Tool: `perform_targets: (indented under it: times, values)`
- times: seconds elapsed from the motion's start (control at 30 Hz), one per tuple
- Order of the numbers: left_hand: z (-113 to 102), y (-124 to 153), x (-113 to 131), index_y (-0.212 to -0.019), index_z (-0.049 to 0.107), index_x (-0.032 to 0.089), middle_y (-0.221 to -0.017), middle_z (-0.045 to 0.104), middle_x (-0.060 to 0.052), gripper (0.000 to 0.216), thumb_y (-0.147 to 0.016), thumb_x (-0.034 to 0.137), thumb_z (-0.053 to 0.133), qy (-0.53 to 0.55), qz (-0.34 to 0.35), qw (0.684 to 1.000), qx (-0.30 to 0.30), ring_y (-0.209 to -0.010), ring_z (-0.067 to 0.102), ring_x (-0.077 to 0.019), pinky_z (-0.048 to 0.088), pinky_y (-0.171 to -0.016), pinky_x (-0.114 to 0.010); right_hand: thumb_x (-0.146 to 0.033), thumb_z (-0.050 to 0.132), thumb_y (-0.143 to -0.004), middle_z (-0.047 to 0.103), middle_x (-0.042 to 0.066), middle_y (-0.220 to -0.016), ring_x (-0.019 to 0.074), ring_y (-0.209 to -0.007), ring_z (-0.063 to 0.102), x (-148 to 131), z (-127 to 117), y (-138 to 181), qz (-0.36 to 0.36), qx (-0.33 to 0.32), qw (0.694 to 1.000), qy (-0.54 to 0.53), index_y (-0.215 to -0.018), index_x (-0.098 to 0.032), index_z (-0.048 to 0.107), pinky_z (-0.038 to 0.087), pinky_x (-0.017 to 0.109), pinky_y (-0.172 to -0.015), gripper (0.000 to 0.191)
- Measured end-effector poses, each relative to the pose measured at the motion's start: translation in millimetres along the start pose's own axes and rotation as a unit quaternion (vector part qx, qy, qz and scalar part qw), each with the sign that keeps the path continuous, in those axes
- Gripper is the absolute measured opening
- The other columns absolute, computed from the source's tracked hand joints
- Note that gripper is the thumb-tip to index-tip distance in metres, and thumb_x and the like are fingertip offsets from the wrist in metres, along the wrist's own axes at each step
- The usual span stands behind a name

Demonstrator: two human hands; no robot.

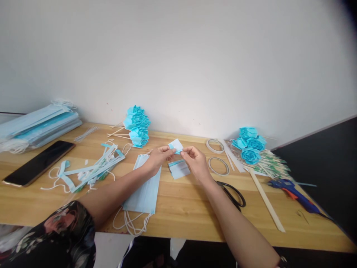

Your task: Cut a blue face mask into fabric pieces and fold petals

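Between my two hands is a small square cut from a blue face mask (176, 144), its white side showing and a blue edge along the bottom. My left hand (160, 158) pinches its left edge between thumb and fingers. My right hand (194, 160) grips the lower right corner in the same way. Just below them, a second cut mask piece (180, 169) lies flat on the table. Under my left forearm rest whole blue face masks (143, 193), partly covered, with their ear loops toward me.
Mask scraps (95, 169), a phone (39, 163) and a mask stack (41, 124) are at left. Blue flowers on sticks (137, 126) lie behind. Rightward are tape rolls (219, 166), black-handled scissors (234, 194), more blue flowers (251, 145), a wooden strip (266, 199) and a glue gun (297, 195).
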State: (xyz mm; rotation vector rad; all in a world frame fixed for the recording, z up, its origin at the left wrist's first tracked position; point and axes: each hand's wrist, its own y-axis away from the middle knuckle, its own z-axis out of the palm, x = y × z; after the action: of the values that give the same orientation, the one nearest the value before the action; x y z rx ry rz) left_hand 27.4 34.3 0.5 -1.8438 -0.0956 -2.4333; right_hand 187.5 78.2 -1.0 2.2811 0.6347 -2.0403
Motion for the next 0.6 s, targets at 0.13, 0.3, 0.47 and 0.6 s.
perform_targets:
  times: [0.13, 0.3, 0.47, 0.6]
  values:
    - [4.0, 3.8, 8.3, -0.076, 0.072, 0.015, -0.068, 0.063, -0.002, 0.032, -0.066, 0.045, 0.077, -0.041, 0.002, 0.999, -0.008, -0.061, 0.05, -0.0118, 0.04, -0.061, -0.026, -0.039, 0.067, -0.077, 0.063, 0.0, -0.075, 0.0136, -0.065, 0.054, 1.3, -1.1, -0.1, 0.001, 0.004, 1.0, 0.004, -0.083, -0.019, 0.062, 0.041, 0.025, -0.062, 0.021]
    - [6.4, 5.7, 12.2, -0.066, 0.069, 0.015, -0.063, 0.061, -0.002, 0.03, -0.064, 0.043, 0.078, -0.068, 0.003, 0.998, 0.002, -0.058, 0.048, -0.012, 0.037, -0.057, -0.026, -0.039, 0.067, -0.077, 0.063, 0.0, -0.074, 0.0138, -0.065, 0.055, 0.6, -0.5, -0.1, 0.001, 0.003, 1.0, 0.002, -0.081, -0.019, 0.061, 0.043, 0.026, -0.063, 0.021]
    - [4.8, 3.3, 8.3, -0.064, 0.067, 0.015, -0.062, 0.06, -0.002, 0.03, -0.065, 0.044, 0.076, -0.071, 0.004, 0.997, 0.01, -0.057, 0.049, -0.0126, 0.036, -0.057, -0.027, -0.036, 0.066, -0.077, 0.068, 0.003, -0.086, 0.0173, -0.078, 0.062, -1.6, 0.2, 0.0, 0.004, -0.024, 0.999, -0.04, -0.1, -0.02, 0.058, 0.048, 0.029, -0.071, 0.029]
    - [5.4, 3.6, 8.1, -0.065, 0.067, 0.015, -0.061, 0.059, -0.001, 0.029, -0.064, 0.043, 0.076, -0.08, -0.005, 0.997, 0.014, -0.057, 0.048, -0.0125, 0.035, -0.057, -0.027, -0.031, 0.067, -0.077, 0.069, 0.005, -0.096, 0.0184, -0.086, 0.064, -3.1, 0.7, -0.1, 0.001, -0.056, 0.996, -0.074, -0.127, -0.022, 0.048, 0.049, 0.032, -0.078, 0.055]
